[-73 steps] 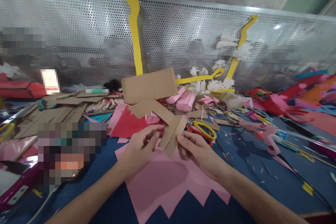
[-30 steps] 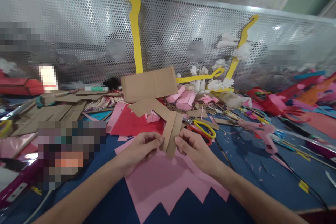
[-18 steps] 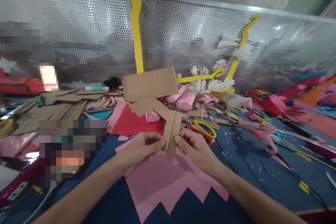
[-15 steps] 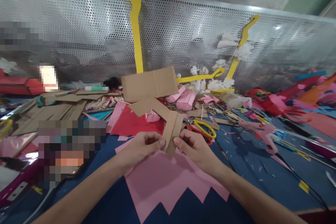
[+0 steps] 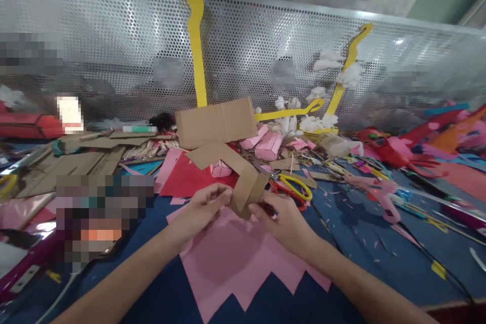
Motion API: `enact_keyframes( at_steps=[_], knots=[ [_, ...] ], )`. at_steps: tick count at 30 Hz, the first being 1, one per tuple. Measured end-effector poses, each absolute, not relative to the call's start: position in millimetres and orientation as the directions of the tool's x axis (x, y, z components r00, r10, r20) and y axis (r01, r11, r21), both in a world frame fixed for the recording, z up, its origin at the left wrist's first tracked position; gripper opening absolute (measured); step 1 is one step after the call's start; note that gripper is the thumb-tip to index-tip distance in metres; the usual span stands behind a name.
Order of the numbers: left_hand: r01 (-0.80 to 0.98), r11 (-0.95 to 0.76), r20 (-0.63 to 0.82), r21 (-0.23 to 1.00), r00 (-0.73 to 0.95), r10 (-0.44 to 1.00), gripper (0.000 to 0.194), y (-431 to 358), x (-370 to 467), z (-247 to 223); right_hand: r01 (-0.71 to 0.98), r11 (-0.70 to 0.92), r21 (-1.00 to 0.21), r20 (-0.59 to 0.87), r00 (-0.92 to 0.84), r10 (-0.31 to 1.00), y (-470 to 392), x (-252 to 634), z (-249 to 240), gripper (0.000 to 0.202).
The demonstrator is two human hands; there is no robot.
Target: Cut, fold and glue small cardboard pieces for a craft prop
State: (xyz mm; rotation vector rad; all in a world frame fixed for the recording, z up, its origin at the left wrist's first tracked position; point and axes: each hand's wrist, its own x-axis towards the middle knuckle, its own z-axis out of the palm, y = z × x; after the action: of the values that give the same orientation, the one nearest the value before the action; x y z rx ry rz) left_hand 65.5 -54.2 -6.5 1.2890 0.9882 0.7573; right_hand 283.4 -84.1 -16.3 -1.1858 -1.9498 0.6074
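Left hand (image 5: 203, 210) and right hand (image 5: 279, 217) pinch a bent cardboard strip (image 5: 245, 185). Pink paper (image 5: 235, 263) (zigzag-edged) lies below on the worktop (image 5: 161, 291).

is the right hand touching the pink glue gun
Apart: in the head view, a strip of blue table shows plainly between the right hand and the pink glue gun.

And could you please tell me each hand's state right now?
Left hand: fingers curled by the left edge of the cardboard strip; whether it grips cannot be told.
Right hand: closed, holding the cardboard strip's lower right edge.
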Motion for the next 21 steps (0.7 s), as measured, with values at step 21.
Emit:
enact_keyframes(
  at_steps=[21],
  knots=[
    [0.041,0.308,-0.284,0.951,0.516,0.808,0.053,-59,60,2,0.581,0.813,-0.047,0.666,-0.588,0.459,-84,304,-3,0.024]
  ],
)
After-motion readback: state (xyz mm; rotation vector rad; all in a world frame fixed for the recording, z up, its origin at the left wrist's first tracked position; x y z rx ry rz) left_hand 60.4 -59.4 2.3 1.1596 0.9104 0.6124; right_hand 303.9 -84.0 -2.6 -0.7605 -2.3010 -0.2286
